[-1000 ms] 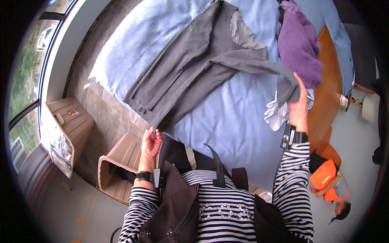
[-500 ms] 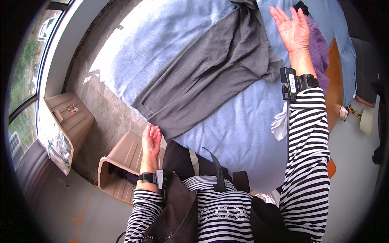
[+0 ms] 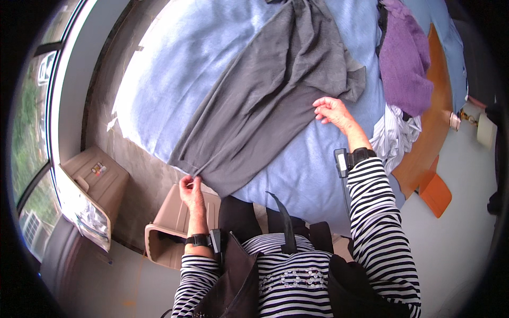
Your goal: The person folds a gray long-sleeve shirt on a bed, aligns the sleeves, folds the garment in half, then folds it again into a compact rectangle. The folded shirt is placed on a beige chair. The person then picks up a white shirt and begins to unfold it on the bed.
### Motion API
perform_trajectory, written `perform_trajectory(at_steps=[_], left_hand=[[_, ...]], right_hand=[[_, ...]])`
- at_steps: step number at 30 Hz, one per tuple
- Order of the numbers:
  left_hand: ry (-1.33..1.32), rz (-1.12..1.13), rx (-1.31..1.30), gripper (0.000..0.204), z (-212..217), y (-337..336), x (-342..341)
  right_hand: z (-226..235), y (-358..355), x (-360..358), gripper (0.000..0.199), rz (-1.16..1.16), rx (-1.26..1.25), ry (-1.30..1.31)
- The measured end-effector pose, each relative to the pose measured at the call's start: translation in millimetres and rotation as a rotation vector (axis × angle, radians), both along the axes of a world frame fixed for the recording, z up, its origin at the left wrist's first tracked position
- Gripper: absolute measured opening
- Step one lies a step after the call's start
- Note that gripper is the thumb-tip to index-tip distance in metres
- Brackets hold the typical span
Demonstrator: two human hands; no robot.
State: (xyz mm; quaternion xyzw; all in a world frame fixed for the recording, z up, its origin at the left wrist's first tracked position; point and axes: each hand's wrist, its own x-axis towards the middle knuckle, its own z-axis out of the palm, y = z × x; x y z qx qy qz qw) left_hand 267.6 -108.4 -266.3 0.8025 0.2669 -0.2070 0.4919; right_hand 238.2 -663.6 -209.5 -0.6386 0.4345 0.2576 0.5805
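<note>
Pinching the grey garment [image 3: 260,114] at the blue bed's [image 3: 297,172] near edge, the left hand [image 3: 192,192] seemingly steadies it; the right hand [image 3: 334,112] curls its fingers loosely.

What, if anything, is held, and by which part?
The left hand seems to pinch the long grey cloth garment by its near left corner; whether the right hand grips the garment's right edge cannot be told.
</note>
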Motion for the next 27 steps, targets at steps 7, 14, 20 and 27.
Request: perform_trajectory(at_steps=[7, 14, 20, 27], left_hand=[[-0.578, -0.378, 0.324, 0.046, 36, -56, 150], [-0.915, -1.100, 0.192, 0.068, 47, -292, 331], [-1.155, -1.330, 0.230, 0.081, 34, -444, 381], [-1.207, -1.416, 0.505, 0.047, 1, -487, 401]], right_hand=[[-59, -3, -10, 0.031, -0.151, -0.938, -0.268], [-69, 4, 9, 0.058, -0.100, -1.316, -0.401], [-94, -1, 19, 0.068, -0.073, -1.360, -0.232], [-109, -1, 21, 0.070, 0.010, -1.396, -0.070]])
